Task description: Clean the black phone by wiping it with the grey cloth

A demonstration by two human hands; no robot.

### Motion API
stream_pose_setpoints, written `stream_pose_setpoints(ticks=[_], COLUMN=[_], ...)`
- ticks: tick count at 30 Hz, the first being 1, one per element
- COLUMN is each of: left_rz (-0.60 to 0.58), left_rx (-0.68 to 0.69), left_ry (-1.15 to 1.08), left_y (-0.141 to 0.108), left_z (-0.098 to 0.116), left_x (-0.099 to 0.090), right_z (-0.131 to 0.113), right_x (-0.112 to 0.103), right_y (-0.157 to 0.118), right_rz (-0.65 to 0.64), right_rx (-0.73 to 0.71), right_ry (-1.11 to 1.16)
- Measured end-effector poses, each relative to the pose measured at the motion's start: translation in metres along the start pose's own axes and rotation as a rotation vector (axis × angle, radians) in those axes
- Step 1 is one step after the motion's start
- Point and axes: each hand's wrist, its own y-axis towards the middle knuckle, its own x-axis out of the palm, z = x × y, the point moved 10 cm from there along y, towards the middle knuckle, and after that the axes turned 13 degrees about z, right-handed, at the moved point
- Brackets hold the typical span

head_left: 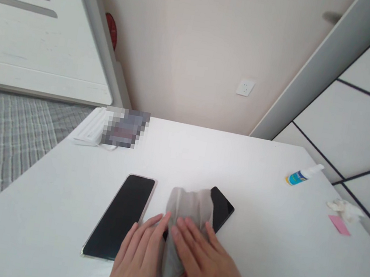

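A grey cloth (187, 210) lies bunched on a dark-screened phone (222, 209), hiding most of it; only the phone's far corner shows clearly. My left hand (139, 263) presses the cloth's left side, with its fingers curving over the fold. My right hand (201, 264) lies across the cloth with fingers spread. Just left of my left hand, a second phone (118, 217) with a pale frame rests face up on the white table (257, 254), its black screen uncovered.
A small blue-labelled spray bottle (302, 175), a crumpled tissue (345, 210) and a pink note (339, 225) lie towards the table's right. A white keyboard (89, 126) and a pixelated object (125, 127) sit at the far left corner. Grey rug (9, 147) lies beyond the left edge.
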Motion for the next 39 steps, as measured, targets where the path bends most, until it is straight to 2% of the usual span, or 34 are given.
stream_pose_setpoints(ticks=[2,4,7,9,11,13,15,16,18,20,22,24,26,28,30,33,35,36,39], left_rz=[-0.012,-0.027,-0.014,0.003,0.002,0.005,0.020,0.028,0.036,0.034,0.014,-0.004,-0.019,-0.026,-0.021,-0.016,-0.032,-0.043,-0.036], left_rx=[-0.012,-0.029,-0.033,-0.033,-0.035,-0.031,-0.015,0.001,0.028,0.034,0.010,-0.026,-0.071,-0.099,-0.100,-0.089,-0.094,-0.097,-0.111], left_ry=[-0.004,-0.019,-0.027,-0.021,-0.018,-0.013,-0.001,0.004,0.014,0.019,0.015,-0.006,-0.030,-0.046,-0.051,-0.059,-0.071,-0.076,-0.077], left_y=[-0.002,-0.002,0.001,0.004,0.007,0.008,0.007,0.006,0.003,0.000,-0.001,-0.001,0.001,0.003,0.003,0.001,-0.001,-0.001,0.000], left_z=[-0.001,-0.001,0.002,0.004,0.003,0.003,0.003,0.004,0.005,0.006,0.004,0.003,0.002,0.001,0.002,0.002,0.002,0.002,0.002], left_x=[0.001,0.001,-0.002,-0.004,-0.004,-0.005,-0.005,-0.005,-0.005,-0.004,-0.002,-0.003,-0.003,-0.003,-0.004,-0.004,-0.002,0.000,0.000], right_z=[-0.022,-0.014,0.041,0.081,0.102,0.096,0.068,0.048,0.002,-0.025,-0.015,0.024,0.065,0.080,0.064,0.006,-0.012,-0.007,0.040], right_x=[-0.004,-0.010,-0.023,-0.032,-0.035,-0.027,-0.010,-0.002,0.006,0.005,0.000,-0.007,-0.017,-0.021,-0.013,0.002,0.005,0.005,-0.002], right_y=[-0.014,-0.027,-0.038,-0.037,-0.028,-0.014,-0.004,0.000,0.001,-0.007,-0.016,-0.021,-0.021,-0.017,-0.013,-0.010,-0.012,-0.012,-0.009], right_rz=[0.028,-0.007,-0.076,-0.065,-0.030,-0.012,-0.016,-0.019,0.018,0.048,0.005,-0.059,-0.054,-0.030,-0.045,-0.071,-0.101,-0.116,-0.110], right_rx=[-0.114,-0.075,0.162,0.307,0.368,0.365,0.313,0.258,0.060,-0.095,-0.079,0.091,0.267,0.343,0.303,0.069,-0.024,0.006,0.237], right_ry=[-0.036,-0.010,0.035,0.000,-0.047,-0.060,-0.047,-0.038,-0.051,-0.064,-0.019,0.042,0.038,0.010,0.029,0.111,0.165,0.175,0.125])
